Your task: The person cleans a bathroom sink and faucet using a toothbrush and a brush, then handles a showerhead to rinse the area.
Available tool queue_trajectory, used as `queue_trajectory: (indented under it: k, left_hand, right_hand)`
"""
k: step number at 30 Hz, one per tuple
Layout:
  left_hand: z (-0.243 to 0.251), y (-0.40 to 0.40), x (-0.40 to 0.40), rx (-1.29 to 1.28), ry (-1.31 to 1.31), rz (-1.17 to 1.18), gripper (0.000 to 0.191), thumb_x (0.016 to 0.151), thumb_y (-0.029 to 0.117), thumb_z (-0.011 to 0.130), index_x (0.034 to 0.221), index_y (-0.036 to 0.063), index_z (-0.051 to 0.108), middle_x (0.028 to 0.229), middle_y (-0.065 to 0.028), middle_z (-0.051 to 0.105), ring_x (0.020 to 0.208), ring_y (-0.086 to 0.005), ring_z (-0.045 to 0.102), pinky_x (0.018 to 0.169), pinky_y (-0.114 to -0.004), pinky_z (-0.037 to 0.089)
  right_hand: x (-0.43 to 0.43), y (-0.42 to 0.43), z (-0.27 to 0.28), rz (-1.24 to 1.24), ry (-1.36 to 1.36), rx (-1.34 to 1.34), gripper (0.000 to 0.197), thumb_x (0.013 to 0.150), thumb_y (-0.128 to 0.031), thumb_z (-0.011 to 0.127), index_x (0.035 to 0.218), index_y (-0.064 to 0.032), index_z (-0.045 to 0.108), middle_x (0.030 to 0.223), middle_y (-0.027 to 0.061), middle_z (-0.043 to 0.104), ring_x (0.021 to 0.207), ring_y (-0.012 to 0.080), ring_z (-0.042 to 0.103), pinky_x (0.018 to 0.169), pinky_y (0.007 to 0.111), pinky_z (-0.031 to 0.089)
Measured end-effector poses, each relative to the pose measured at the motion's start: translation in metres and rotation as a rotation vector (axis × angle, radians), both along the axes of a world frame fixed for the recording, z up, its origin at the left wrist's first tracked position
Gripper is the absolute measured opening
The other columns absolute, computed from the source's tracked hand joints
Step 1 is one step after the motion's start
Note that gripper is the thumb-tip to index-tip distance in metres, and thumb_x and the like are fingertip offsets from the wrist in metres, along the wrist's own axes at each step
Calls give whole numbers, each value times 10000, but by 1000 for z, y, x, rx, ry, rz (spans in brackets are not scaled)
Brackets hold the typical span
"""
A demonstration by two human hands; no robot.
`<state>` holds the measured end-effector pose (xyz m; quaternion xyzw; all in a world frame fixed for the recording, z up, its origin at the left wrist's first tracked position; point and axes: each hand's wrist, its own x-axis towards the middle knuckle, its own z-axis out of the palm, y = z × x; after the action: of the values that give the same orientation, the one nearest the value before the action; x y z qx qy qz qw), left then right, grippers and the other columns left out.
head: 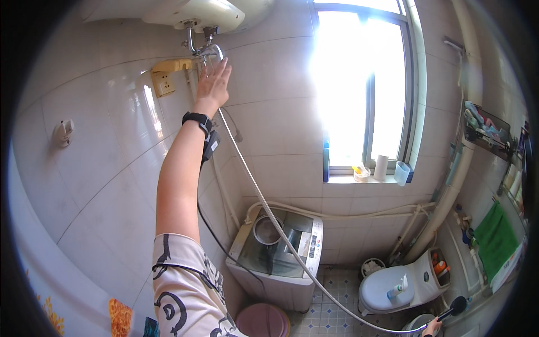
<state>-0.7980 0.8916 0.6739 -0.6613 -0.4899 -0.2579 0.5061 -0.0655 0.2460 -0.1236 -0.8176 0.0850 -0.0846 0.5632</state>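
Observation:
My left hand (pixel 214 84) is raised with its fingers extended, just below the chrome mixer tap (pixel 210 51) under the white water heater (pixel 198 12). Whether its fingertips touch the tap is unclear. A black watch is on that wrist. A ribbed metal shower hose (pixel 269 210) hangs from near the tap and curves down to the lower right. There my right hand (pixel 433 327), partly cut off by the picture's edge, grips the handle of a shower head (pixel 458 305) with a dark head.
A top-loading washing machine (pixel 273 274) with a round pan (pixel 268 230) on its lid stands in the corner. A closed toilet (pixel 381 290) bears a spray bottle (pixel 397 288). A pink basin (pixel 263 322) is on the floor. Wall sockets (pixel 164 84) are left of the tap.

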Motion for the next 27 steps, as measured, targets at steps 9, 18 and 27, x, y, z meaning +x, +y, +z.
queue_trajectory:
  k: [9, 18, 27]
  left_hand:
    - [2, 42, 34, -28, -732, -778, 533, 652, 166, 546, 1147, -24, 485, 1123, -248, 503, 986, -290, 526, 865, -332, 398]
    - [5, 32, 42, -126, -770, -823, 541, 634, 211, 548, 1094, -70, 507, 1115, -257, 513, 1063, -340, 484, 912, -367, 363]
    - [-118, -77, 125, -277, -707, -1229, 489, 650, 160, 584, 1089, -29, 482, 1134, -219, 455, 1110, -329, 408, 938, -386, 301]
  right_hand:
    - [-59, 49, 37, 97, 163, -375, 501, 849, -353, 474, 1092, 85, 458, 1100, 257, 507, 1018, 381, 492, 850, 447, 389]
    - [-104, 38, 50, 87, 203, -239, 485, 867, -323, 455, 1175, 45, 391, 1150, 219, 491, 1014, 333, 496, 850, 386, 402]
    - [-140, 77, 108, 29, -64, -141, 395, 830, -245, 498, 1085, 47, 422, 1045, 236, 509, 956, 366, 494, 805, 437, 396]
